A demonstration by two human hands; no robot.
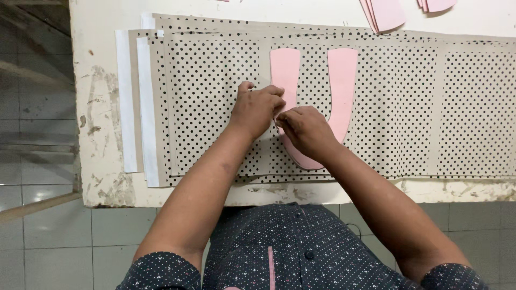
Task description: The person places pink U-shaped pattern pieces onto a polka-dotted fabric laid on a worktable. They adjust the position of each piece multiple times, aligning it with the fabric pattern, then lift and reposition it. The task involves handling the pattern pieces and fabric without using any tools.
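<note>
A: What are the hands doing at the centre of the frame?

B: The left hand [257,109] is curled, knuckles up, fingertips pressed on the dotted sheet [209,96] beside the pink U-shaped piece [342,86]. The right hand [303,130] lies over the lower left limb of that piece, fingers drawn together; it seems to pinch its edge, though the knuckles hide the tips.

A: And round about?

B: The sheets overlap across a worn white table [99,96], with white strips [124,102] at their left edge. More pink pieces [384,13] sit at upper right.
</note>
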